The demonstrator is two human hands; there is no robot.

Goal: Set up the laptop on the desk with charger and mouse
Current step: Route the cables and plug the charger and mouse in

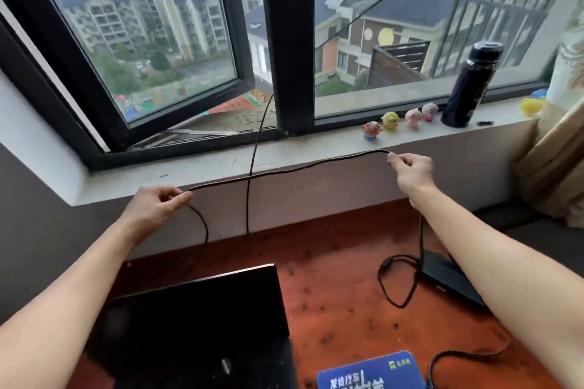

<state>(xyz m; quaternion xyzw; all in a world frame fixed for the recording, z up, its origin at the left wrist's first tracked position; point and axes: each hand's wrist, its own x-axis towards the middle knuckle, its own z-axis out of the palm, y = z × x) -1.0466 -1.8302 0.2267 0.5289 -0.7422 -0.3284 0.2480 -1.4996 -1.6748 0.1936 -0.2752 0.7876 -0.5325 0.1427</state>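
Head view: both arms stretch forward above the desk point(331, 262), the hands raised level with the windowsill point(316, 155). The left hand point(158, 205) pinches the black cable point(284, 170) between thumb and fingers – its grip is closed on it. The right hand point(412, 172), knuckles up, pinches the same cable further along, so it hangs nearly taut between them. Below, the laptop point(196, 319) stands open on the desk – the charger brick point(448, 278) lies to its right, under the right forearm.

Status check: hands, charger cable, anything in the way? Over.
Left hand, right hand both pinch charger cable, stretched between them. Brick on desk by right forearm. Thin window wire hangs across the span.
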